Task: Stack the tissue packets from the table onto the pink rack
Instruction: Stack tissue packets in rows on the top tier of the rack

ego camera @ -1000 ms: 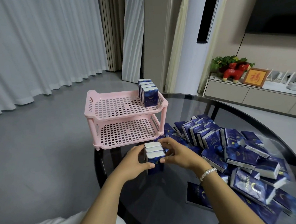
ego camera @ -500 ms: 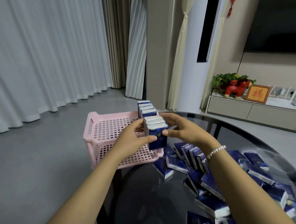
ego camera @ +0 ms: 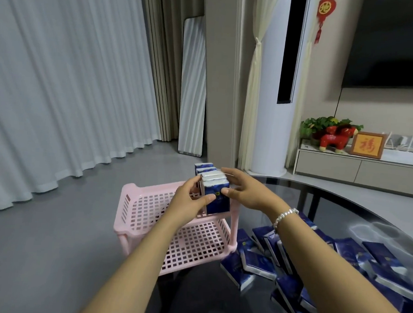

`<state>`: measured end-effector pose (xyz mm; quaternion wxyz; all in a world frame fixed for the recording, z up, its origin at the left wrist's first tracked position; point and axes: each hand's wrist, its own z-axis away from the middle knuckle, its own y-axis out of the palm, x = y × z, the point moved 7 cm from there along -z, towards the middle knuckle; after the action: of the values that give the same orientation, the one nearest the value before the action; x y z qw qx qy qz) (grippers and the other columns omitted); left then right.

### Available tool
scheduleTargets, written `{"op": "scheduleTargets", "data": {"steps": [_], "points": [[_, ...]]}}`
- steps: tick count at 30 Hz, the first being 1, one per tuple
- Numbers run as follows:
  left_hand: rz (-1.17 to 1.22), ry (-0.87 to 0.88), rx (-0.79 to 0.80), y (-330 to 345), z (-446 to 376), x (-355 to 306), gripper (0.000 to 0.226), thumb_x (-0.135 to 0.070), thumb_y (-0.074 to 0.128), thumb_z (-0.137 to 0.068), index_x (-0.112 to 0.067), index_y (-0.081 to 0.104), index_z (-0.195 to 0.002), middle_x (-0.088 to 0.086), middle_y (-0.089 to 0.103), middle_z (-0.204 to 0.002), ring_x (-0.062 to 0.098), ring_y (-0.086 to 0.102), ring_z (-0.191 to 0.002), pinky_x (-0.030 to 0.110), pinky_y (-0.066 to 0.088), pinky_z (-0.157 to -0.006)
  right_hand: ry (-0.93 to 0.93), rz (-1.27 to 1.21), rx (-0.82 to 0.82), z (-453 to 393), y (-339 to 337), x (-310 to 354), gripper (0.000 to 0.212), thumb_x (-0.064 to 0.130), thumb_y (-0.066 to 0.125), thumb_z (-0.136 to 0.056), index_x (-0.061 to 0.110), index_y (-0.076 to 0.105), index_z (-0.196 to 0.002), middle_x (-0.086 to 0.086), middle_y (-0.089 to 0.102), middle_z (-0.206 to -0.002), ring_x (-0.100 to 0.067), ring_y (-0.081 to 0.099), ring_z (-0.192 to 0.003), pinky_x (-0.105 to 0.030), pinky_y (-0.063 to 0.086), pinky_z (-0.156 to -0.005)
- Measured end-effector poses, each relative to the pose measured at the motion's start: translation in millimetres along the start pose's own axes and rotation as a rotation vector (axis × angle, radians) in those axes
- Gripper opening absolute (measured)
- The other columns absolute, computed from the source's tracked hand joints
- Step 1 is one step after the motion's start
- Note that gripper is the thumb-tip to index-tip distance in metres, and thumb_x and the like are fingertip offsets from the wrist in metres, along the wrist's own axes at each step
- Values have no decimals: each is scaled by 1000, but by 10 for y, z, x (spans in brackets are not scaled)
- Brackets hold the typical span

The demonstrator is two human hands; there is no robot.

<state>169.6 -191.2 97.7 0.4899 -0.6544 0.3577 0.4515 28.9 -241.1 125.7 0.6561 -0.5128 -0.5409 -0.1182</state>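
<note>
Two hands hold a small bundle of tissue packets (ego camera: 214, 193) upright over the top tier of a pink rack (ego camera: 149, 206), seen from a head-worn camera looking down. The left hand (ego camera: 189, 201) grips the bundle from its left side, thumb laid across the dark blue front; the right hand (ego camera: 243, 191) grips it from the right, fingers curled over the far top edge and thumb pressed to the near corner, so the packets are clamped between the two. A beaded bracelet (ego camera: 285, 215) circles the right wrist. Just behind the held bundle, a row of packets (ego camera: 203, 168) already stands on end at the far corner of the top tier; whether the bundle touches them or the shelf cannot be told. The lower tier (ego camera: 195, 247) of the rack shows its open grid. The rack stands at the edge of a dark glass tabletop (ego camera: 343, 203), and a heap of loose blue packets (ego camera: 327, 265) lies on the glass to the right, beside the rack's leg. White curtains (ego camera: 59, 87), a red toy horse (ego camera: 334, 140) and a framed picture (ego camera: 368, 145) fill the room behind
</note>
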Motion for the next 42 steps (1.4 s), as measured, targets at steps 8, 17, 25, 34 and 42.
{"op": "scheduleTargets", "data": {"steps": [8, 17, 25, 34, 42], "points": [[24, -72, 29, 54, -59, 140, 65, -14, 64, -89, -29, 33, -144, 5, 50, -119, 25, 64, -101, 24, 56, -60, -46, 206, -20, -72, -11, 55, 54, 14, 61, -89, 24, 40, -137, 1, 52, -137, -13, 49, -125, -30, 40, -104], [-38, -34, -21, 74, -101, 138, 63, -24, 62, -90, -31, 30, -144, 6, 42, -139, 27, 58, -114, 33, 59, -73, -52, 394, -11, -112, -55, 98, 50, 18, 60, -90, 22, 44, -136, -2, 58, -131, -18, 54, -120, -39, 44, -102], [-175, 16, -1, 123, -78, 136, 67, -24, 67, -87, -33, 30, -142, -6, 46, -126, 15, 52, -112, 31, 46, -91, -71, 457, -4, -97, -30, 4, 48, 16, 62, -87, 26, 48, -131, 0, 62, -123, -19, 59, -109, -37, 48, -97], [-274, 63, 27, 129, -51, 116, 89, -23, 65, -88, -33, 2, -151, 2, 3, -156, 20, 21, -142, 37, 24, -115, -52, 565, 60, -77, 55, -53, 52, 42, 39, -98, 31, 25, -147, 3, 31, -153, -21, 44, -129, -35, 38, -104], [-196, 63, 181, 155, -116, 23, 58, -22, 52, -95, -32, 30, -147, -15, 2, -160, 12, 16, -145, 30, 26, -109, -69, 461, 14, -63, 107, -89, 49, 36, 37, -99, 28, 28, -147, -1, 33, -152, -24, 47, -124, -30, 41, -89]]}}
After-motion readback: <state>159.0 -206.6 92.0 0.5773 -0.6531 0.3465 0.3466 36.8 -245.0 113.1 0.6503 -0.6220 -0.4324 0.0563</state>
